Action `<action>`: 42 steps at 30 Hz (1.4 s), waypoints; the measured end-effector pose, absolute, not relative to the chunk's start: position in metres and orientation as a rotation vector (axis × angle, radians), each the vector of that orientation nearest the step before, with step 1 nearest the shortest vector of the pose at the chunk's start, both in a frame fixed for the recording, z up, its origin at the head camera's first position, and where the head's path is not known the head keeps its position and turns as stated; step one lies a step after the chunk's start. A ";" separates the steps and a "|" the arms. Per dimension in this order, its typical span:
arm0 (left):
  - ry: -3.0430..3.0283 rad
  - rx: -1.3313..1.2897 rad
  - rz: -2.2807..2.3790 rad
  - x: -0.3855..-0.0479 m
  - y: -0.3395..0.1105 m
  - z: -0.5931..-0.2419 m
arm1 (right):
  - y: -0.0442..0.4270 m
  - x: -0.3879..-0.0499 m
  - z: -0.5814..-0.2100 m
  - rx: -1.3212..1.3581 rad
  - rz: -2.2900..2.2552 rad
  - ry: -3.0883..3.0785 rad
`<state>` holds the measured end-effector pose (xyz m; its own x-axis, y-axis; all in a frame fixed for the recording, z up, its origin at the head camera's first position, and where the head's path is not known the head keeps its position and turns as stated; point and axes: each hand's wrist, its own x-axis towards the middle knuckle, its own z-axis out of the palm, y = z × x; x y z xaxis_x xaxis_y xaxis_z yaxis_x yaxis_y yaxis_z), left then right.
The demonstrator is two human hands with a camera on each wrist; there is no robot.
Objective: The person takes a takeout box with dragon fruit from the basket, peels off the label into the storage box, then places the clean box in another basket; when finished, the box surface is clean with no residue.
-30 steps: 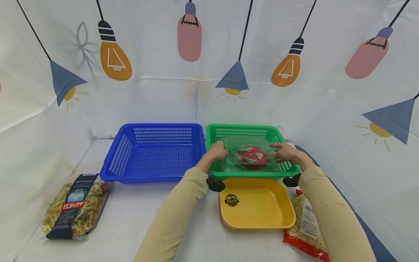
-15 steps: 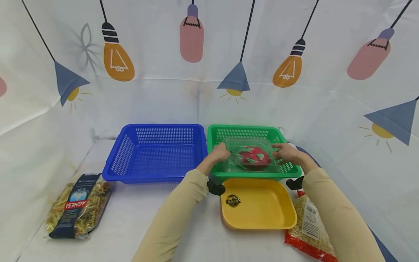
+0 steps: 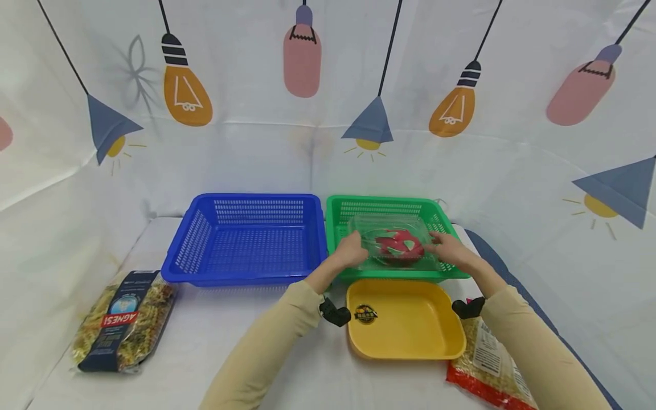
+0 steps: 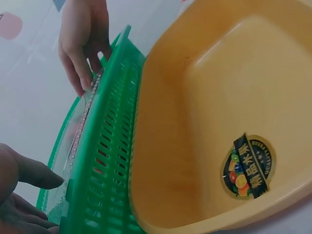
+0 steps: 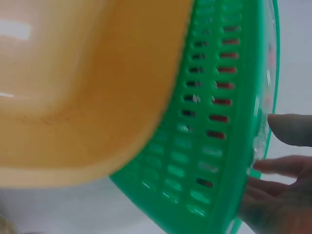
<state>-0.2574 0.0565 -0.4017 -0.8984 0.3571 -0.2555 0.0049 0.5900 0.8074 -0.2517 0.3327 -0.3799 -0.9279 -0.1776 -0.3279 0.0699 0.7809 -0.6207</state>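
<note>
A clear plastic clamshell box [image 3: 376,221] with a red dragon fruit [image 3: 393,247] inside sits in the green basket [image 3: 381,200]. My left hand [image 3: 349,250] is at the box's left side; in the left wrist view its thumb [image 4: 36,174] and fingers are spread apart by the basket rim. My right hand [image 3: 451,250] is at the box's right side. Its fingertips touch the box edge, and in the right wrist view a gap shows between thumb [image 5: 292,129] and forefinger.
A blue basket [image 3: 251,279] stands left of the green one. In front is a yellow tray [image 3: 405,319] with a round sticker. A pasta bag [image 3: 123,322] lies far left; a red-edged bag [image 3: 484,359] lies partly under my right forearm.
Both hands have drawn slightly toward me along the sides of the box. The box and dragon fruit stay in the green basket; the view has shifted a little.
</note>
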 end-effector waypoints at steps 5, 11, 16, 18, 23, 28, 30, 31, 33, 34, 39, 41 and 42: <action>2.469 0.315 1.231 -0.245 0.055 -0.401 | 0.329 -0.240 -0.387 -0.087 -0.828 2.711; 2.515 0.382 1.313 -0.227 0.049 -0.401 | 0.324 -0.225 -0.394 -0.114 -0.757 2.851; 2.515 0.399 1.424 -0.214 0.047 -0.405 | 0.321 -0.213 -0.398 -0.164 -0.762 2.961; 2.509 0.397 1.456 -0.208 0.046 -0.405 | 0.320 -0.209 -0.400 -0.188 -0.774 3.009; 2.490 0.462 1.502 -0.190 0.039 -0.405 | 0.315 -0.197 -0.408 -0.212 -0.811 3.134; 2.568 0.624 1.505 -0.169 0.020 -0.406 | 0.305 -0.185 -0.415 -0.243 -0.905 3.269; 2.624 0.684 1.491 -0.162 0.009 -0.407 | 0.299 -0.180 -0.418 -0.291 -0.940 3.320; 2.654 0.708 1.477 -0.158 0.003 -0.408 | 0.296 -0.178 -0.419 -0.326 -0.951 3.344; 2.707 0.733 1.444 -0.150 -0.011 -0.409 | 0.290 -0.173 -0.422 -0.407 -0.961 3.385; 2.737 0.745 1.427 -0.147 -0.018 -0.410 | 0.287 -0.170 -0.422 -0.446 -0.966 3.396; 2.915 0.755 1.273 -0.135 -0.054 -0.416 | 0.273 -0.159 -0.425 -0.625 -0.911 3.461; 2.977 0.738 1.197 -0.131 -0.069 -0.419 | 0.267 -0.154 -0.425 -0.673 -0.861 3.479; 2.995 0.726 1.168 -0.128 -0.076 -0.420 | 0.264 -0.151 -0.426 -0.683 -0.835 3.484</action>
<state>-0.1284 -0.0764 -0.4200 -0.8916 0.3439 0.2945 0.4525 0.6539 0.6064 -0.1510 0.2637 -0.4259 -0.8093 -0.2247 0.5427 -0.4462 0.8360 -0.3193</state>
